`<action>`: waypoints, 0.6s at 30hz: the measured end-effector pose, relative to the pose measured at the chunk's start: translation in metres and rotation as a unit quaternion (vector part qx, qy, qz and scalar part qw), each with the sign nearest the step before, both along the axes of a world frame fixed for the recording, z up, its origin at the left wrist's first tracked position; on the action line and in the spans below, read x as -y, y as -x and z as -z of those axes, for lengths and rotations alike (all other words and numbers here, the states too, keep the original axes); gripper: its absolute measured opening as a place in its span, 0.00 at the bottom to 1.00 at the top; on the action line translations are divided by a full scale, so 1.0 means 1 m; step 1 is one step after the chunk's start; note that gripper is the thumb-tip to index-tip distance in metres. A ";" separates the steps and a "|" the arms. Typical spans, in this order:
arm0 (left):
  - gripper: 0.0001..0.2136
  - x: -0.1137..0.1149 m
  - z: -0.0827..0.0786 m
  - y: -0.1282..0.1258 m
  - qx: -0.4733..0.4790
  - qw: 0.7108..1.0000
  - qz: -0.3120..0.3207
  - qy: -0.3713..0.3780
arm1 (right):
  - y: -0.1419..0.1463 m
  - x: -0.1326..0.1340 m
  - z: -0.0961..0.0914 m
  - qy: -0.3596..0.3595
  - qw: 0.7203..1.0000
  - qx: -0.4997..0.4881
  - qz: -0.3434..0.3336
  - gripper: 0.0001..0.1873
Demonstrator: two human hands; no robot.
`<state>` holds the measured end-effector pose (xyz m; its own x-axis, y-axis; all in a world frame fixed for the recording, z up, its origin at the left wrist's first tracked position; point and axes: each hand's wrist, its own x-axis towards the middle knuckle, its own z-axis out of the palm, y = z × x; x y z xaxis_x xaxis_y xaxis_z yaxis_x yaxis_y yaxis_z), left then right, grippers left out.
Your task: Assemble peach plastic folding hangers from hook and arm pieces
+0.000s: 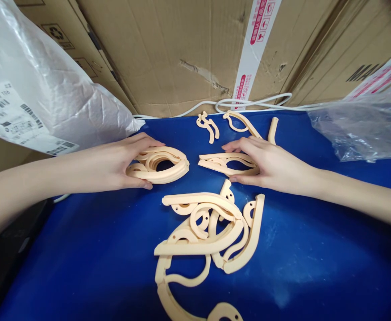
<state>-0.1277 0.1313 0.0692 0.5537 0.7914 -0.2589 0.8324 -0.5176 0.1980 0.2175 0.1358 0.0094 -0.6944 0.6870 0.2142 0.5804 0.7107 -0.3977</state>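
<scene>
Between the thumb and fingers of my left hand (128,162) is a stack of folded beige hangers (178,171), lying on the blue table. My right hand (259,160) grips another folded hanger (212,159) by its right end; its pointed end faces the stack, a small gap apart. Just below both hands lies a loose pile of folding hangers (209,245), several of them half unfolded and overlapping. Beyond my right hand rest a partly hidden hanger (245,122) and a short straight piece (273,130). Small beige hook pieces (209,127) lie to the left of those.
The blue table (309,240) backs onto cardboard boxes (168,53) with printed tape. A white cable (255,102) runs along their base. On the left leans a white plastic package (71,89) with labels; a clear plastic bag (359,133) lies at the back right.
</scene>
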 end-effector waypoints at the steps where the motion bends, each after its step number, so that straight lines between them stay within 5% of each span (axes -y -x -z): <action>1: 0.32 0.000 -0.001 0.000 -0.006 1.000 -0.002 0.005 | 0.000 0.000 0.000 -0.001 1.000 0.000 0.000 0.24; 18: 0.37 0.002 -0.001 -0.002 0.026 0.996 -0.084 0.026 | -0.002 0.000 0.002 -0.018 1.000 0.003 -0.008 0.25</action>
<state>-0.1255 0.1291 0.0698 0.4290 0.8598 -0.2770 0.8941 -0.3606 0.2655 0.2194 0.1360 0.0077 -0.7064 0.6678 0.2347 0.5715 0.7337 -0.3675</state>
